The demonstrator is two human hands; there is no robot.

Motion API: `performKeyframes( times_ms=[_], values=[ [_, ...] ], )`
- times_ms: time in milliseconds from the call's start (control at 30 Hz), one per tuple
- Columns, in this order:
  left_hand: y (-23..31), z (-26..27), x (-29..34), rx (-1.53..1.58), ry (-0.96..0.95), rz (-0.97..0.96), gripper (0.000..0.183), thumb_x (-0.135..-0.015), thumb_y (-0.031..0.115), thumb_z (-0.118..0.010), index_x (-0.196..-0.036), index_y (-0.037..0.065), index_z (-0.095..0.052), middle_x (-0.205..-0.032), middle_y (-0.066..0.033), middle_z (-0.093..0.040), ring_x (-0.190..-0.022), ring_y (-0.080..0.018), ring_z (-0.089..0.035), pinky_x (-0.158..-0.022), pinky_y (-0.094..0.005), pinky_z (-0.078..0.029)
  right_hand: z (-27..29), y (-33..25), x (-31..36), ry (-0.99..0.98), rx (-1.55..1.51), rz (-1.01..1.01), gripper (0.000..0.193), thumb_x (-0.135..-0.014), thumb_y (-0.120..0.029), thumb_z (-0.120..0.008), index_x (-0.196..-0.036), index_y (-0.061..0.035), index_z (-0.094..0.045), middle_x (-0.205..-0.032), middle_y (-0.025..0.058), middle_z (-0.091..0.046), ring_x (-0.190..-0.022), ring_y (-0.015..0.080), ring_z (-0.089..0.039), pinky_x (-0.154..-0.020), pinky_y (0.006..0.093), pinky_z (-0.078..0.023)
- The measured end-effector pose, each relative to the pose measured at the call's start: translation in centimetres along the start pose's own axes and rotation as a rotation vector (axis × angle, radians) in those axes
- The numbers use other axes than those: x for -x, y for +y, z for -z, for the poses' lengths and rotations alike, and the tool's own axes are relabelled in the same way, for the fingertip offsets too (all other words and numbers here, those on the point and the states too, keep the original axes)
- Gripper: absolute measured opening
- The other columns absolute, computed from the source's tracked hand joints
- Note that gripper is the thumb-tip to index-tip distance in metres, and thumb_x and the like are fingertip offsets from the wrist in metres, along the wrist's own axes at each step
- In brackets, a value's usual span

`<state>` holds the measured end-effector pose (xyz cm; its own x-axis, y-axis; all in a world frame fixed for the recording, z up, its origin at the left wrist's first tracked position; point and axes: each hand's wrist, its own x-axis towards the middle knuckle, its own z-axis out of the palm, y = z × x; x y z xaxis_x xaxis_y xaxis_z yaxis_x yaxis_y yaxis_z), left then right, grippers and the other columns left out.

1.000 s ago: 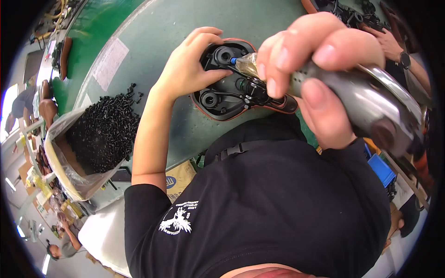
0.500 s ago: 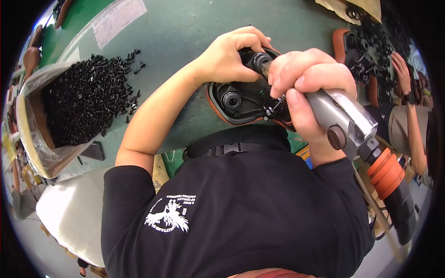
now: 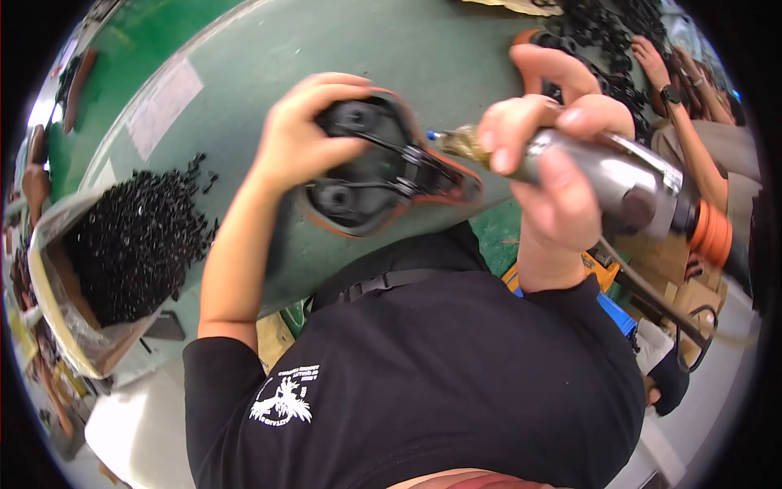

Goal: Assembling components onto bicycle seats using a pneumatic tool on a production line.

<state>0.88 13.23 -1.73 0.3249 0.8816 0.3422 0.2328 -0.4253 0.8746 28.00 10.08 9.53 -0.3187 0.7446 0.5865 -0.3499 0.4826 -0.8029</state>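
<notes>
A bicycle saddle (image 3: pixel 379 175) lies underside up on the green table, showing its black shell, metal rails and brown-orange rim. My left hand (image 3: pixel 305 138) grips it at the wide rear end, thumb over the underside and fingers round the far edge. In my right hand (image 3: pixel 562 155) is a silver pneumatic screwdriver (image 3: pixel 623 175), its fingers wrapped round the body with one finger raised. The tool's blue-tipped bit (image 3: pixel 432 136) points left, just off the saddle. An orange collar (image 3: pixel 710 232) joins the tool's rear to a dark hose.
To the left, a plastic-lined box (image 3: pixel 61 318) spills many black screws (image 3: pixel 138 236) over the table (image 3: pixel 383 45). Beyond my right hand lie another saddle (image 3: pixel 525 65) and a heap of black parts (image 3: pixel 607 33). A co-worker's hand (image 3: pixel 649 61) reaches into that heap.
The screwdriver has drawn back right, away from the saddle. The saddle, in my left hand, has shifted left and turned so its nose points right. My view has shifted too.
</notes>
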Motion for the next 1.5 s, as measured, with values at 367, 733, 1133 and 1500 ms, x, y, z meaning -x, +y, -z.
performKeyframes(
  times_ms=[367,733,1133,1500],
  values=[
    [-5.1,18.6,7.1,-0.533,0.493,0.332,0.016,-0.098,0.013,-0.075,-0.11,0.003,-0.076,-0.095,-0.0017,-0.073,-0.085,-0.0109,-0.065,-0.079,-0.0268,-0.053,14.7,0.8,8.9,0.933,0.197,-0.608,0.011,-0.09,-0.001,-0.067,-0.1,-0.0035,-0.063,-0.092,0.0104,-0.066,-0.061,0.0201,-0.066,-0.056,0.0353,-0.055],
    [-0.5,10.2,13.9,-0.991,0.169,0.432,0.012,-0.092,0.012,-0.072,-0.102,0.005,-0.072,-0.101,-0.0139,-0.07,-0.093,-0.0372,-0.07,-0.082,-0.0454,-0.058,3.6,4.4,6.8,0.361,-0.215,-0.747,0.022,-0.085,0.0,-0.057,-0.107,-0.0001,-0.055,-0.131,0.029,-0.064,-0.058,0.0201,-0.064,-0.061,0.0387,-0.056],
    [1.3,10.5,14.1,-0.911,0.22,0.189,0.004,-0.087,0.003,-0.075,-0.087,0.001,-0.071,-0.093,-0.0125,-0.068,-0.092,-0.0323,-0.069,-0.079,-0.0386,-0.056,5.7,-1.8,5.8,0.008,0.04,-0.967,0.035,-0.076,-0.005,-0.07,-0.108,0.0008,-0.057,-0.107,0.0245,-0.07,-0.058,0.0152,-0.065,-0.057,0.027,-0.051],
    [9.0,-4.8,8.1,1.277,0.074,0.299,0.022,-0.105,0.003,-0.061,-0.126,-0.005,-0.065,-0.107,-0.0153,-0.071,-0.088,-0.0208,-0.07,-0.077,-0.0349,-0.059,-0.9,-3.8,0.4,-0.204,-0.295,0.114,0.046,-0.101,-0.019,-0.062,-0.143,-0.0074,-0.048,-0.116,0.0094,-0.058,-0.075,0.013,-0.065,-0.074,0.033,-0.054]
  ],
)
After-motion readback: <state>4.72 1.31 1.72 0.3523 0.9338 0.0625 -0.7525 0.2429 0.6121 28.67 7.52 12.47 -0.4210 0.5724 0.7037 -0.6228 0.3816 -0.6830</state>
